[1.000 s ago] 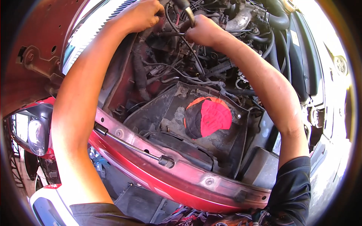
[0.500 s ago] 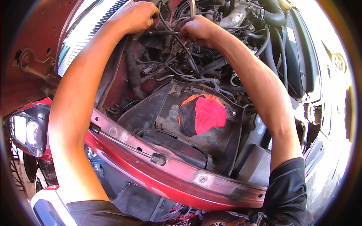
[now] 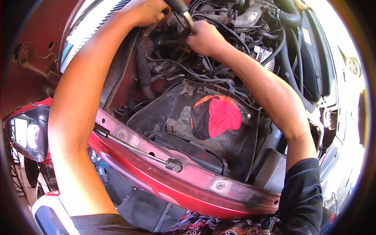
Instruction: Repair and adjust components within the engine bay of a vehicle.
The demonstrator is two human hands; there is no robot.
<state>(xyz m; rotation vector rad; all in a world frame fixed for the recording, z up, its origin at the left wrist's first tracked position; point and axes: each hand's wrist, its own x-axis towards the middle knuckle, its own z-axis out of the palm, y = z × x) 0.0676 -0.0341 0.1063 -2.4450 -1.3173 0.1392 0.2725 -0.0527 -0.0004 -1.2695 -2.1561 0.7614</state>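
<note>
1. two bare hands reach up into a car's open engine bay (image 3: pixel 124 80), the arms rising from the lower left and lower right of the frame.
2. right hand (image 3: pixel 204 38), upper centre: fingers closed, apparently around the lower end of a dark-handled tool (image 3: pixel 190 22) whose shiny neck slants down from the top edge.
3. left hand (image 3: pixel 150 12), near the top edge, left of centre: fingers curled, just beside the tool's handle. its fingertips are hidden, so i cannot tell whether it grips anything.
4. dark rod (image 3: pixel 171 42), just left of the right hand; its far end is lost in shadow.
5. as a judgement, a firm, square hold at the tool's lower end should limit slipping, and short, even strokes suit such a crowded space.
6. knuckles are best kept clear of the hard edges and the dark wrapped hose (image 3: pixel 143 64) below the left hand.
7. red, black and orange cap (image 3: pixel 223 117), lying in a black tray (image 3: pixel 178 121) at the centre, well apart from both hands.
</note>
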